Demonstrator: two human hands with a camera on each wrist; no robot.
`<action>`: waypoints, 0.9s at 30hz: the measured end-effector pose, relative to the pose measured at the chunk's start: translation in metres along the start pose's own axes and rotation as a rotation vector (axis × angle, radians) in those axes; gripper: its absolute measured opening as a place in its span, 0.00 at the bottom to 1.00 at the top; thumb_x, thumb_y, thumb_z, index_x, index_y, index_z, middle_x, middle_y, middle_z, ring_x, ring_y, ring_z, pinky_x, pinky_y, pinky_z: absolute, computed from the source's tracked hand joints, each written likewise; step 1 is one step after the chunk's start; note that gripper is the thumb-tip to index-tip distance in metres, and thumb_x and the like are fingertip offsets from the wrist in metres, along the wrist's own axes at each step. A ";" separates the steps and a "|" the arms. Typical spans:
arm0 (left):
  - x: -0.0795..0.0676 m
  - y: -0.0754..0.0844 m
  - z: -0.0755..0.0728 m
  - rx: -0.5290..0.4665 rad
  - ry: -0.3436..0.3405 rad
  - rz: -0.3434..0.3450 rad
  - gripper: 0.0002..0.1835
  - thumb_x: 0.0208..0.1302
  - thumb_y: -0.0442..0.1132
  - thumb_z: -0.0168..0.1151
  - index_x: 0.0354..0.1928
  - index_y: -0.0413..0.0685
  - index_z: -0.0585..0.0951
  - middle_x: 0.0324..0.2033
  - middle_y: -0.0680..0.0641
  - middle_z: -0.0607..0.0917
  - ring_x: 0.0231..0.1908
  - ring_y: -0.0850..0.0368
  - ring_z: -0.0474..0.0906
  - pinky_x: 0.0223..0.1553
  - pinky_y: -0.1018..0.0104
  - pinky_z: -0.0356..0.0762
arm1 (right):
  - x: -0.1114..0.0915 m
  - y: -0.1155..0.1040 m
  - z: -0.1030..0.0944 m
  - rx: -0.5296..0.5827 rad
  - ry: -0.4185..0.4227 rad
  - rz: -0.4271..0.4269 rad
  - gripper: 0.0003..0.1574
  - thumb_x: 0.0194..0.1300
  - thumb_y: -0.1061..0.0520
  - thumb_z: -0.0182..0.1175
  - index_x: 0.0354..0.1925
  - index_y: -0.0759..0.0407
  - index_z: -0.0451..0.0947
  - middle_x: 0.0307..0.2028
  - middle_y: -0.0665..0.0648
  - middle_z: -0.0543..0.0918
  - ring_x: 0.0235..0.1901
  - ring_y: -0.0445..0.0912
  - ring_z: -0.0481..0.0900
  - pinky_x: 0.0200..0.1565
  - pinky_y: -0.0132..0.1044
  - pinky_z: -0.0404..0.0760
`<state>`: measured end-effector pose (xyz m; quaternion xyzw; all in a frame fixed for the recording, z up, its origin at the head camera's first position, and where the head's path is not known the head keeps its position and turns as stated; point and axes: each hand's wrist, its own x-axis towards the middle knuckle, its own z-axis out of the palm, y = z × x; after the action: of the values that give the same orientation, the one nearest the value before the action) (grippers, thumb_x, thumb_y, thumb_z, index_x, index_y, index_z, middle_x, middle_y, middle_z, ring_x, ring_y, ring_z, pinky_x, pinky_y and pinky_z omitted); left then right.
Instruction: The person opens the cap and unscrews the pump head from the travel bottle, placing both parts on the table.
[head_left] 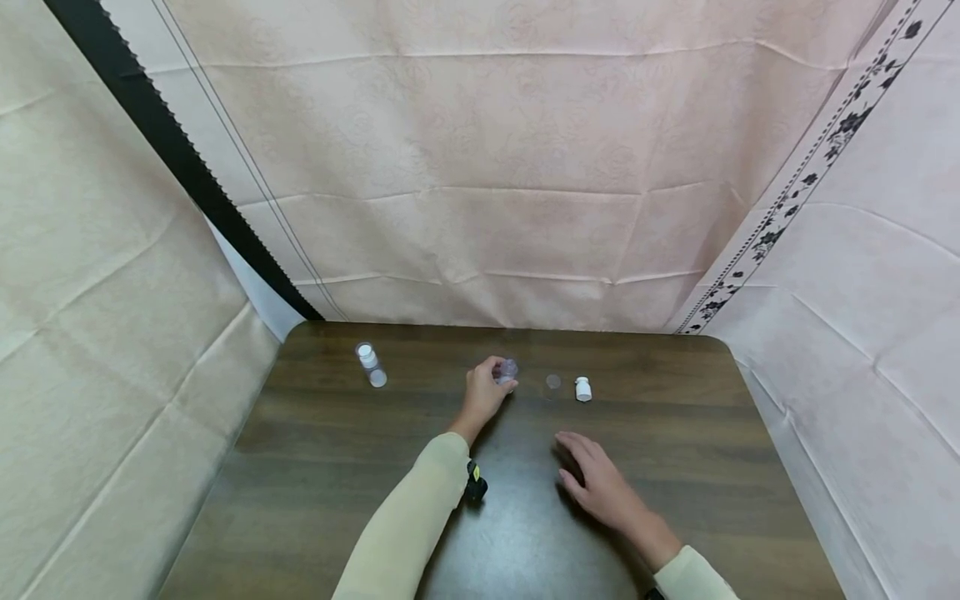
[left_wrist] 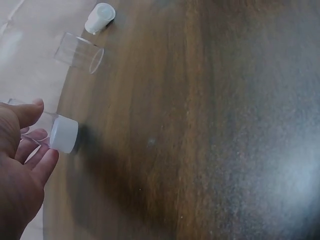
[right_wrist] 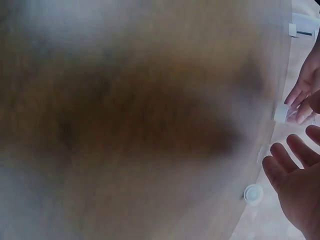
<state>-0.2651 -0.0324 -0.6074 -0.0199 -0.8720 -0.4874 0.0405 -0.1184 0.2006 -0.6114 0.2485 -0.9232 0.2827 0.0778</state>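
My left hand [head_left: 482, 393] grips a clear plastic jar [left_wrist: 42, 122] between thumb and fingers. A broad white cap [left_wrist: 65, 134] is on the jar's end nearest the wooden table [head_left: 360, 500]. Right of that hand in the head view stands a clear open cup [head_left: 552, 382], seen side-on in the left wrist view. Beyond it is a small white bottle [head_left: 583, 389]. My right hand [head_left: 600, 483] hovers low over the table, fingers relaxed and slightly bent, holding nothing. It lies nearer the front than the cup and bottle.
On the table's far left stands another clear container [head_left: 371, 365] with white parts at both ends. A pale patterned cloth [head_left: 510, 208] hangs behind the table's back edge, and more cloth [head_left: 112, 350] hangs along the left side.
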 end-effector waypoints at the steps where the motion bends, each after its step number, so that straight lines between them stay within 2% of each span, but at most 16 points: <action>1: 0.000 0.000 0.000 -0.005 -0.004 -0.009 0.20 0.60 0.34 0.76 0.54 0.41 0.83 0.49 0.39 0.89 0.50 0.45 0.86 0.51 0.52 0.85 | -0.001 -0.001 0.001 -0.002 -0.010 0.001 0.35 0.66 0.59 0.70 0.68 0.63 0.73 0.65 0.62 0.78 0.65 0.57 0.76 0.64 0.56 0.76; 6: 0.001 -0.002 0.004 -0.029 -0.006 -0.028 0.20 0.61 0.33 0.75 0.55 0.40 0.83 0.50 0.38 0.88 0.51 0.45 0.86 0.52 0.52 0.85 | -0.002 -0.003 0.006 -0.019 -0.028 0.003 0.34 0.66 0.57 0.71 0.68 0.61 0.74 0.65 0.60 0.78 0.64 0.55 0.76 0.62 0.54 0.78; 10: 0.001 -0.003 0.007 -0.021 0.009 -0.011 0.21 0.60 0.32 0.76 0.55 0.40 0.83 0.50 0.37 0.88 0.51 0.45 0.86 0.51 0.53 0.85 | -0.002 -0.004 0.010 -0.024 -0.012 -0.011 0.35 0.64 0.57 0.72 0.67 0.60 0.75 0.64 0.60 0.79 0.64 0.55 0.77 0.62 0.54 0.78; 14: -0.001 -0.004 0.006 -0.003 0.020 0.012 0.25 0.59 0.32 0.77 0.59 0.39 0.82 0.51 0.37 0.88 0.52 0.44 0.86 0.52 0.52 0.84 | -0.002 -0.006 0.011 -0.020 -0.035 0.005 0.35 0.66 0.57 0.71 0.68 0.59 0.74 0.65 0.59 0.78 0.65 0.55 0.76 0.63 0.54 0.78; 18: -0.006 -0.003 0.002 -0.014 0.024 0.022 0.29 0.59 0.33 0.77 0.62 0.40 0.79 0.54 0.37 0.87 0.55 0.43 0.84 0.55 0.50 0.83 | 0.000 -0.007 0.010 -0.013 -0.064 0.027 0.35 0.68 0.55 0.69 0.70 0.58 0.73 0.66 0.59 0.77 0.66 0.55 0.75 0.64 0.54 0.77; 23: -0.017 -0.005 -0.008 -0.001 0.027 0.041 0.32 0.60 0.37 0.77 0.66 0.41 0.77 0.59 0.37 0.84 0.60 0.41 0.81 0.59 0.47 0.80 | 0.004 -0.008 0.007 -0.036 -0.057 0.022 0.35 0.69 0.55 0.68 0.71 0.58 0.72 0.67 0.59 0.77 0.67 0.55 0.75 0.64 0.53 0.77; 27: -0.025 -0.009 -0.017 0.018 0.048 0.092 0.35 0.60 0.39 0.77 0.68 0.38 0.75 0.61 0.36 0.83 0.62 0.39 0.80 0.61 0.46 0.79 | 0.009 -0.008 0.004 -0.034 -0.043 0.010 0.35 0.70 0.56 0.67 0.71 0.58 0.71 0.68 0.60 0.76 0.67 0.55 0.74 0.64 0.54 0.77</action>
<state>-0.2404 -0.0518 -0.6087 -0.0480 -0.8733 -0.4774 0.0842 -0.1220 0.1892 -0.6086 0.2486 -0.9305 0.2622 0.0609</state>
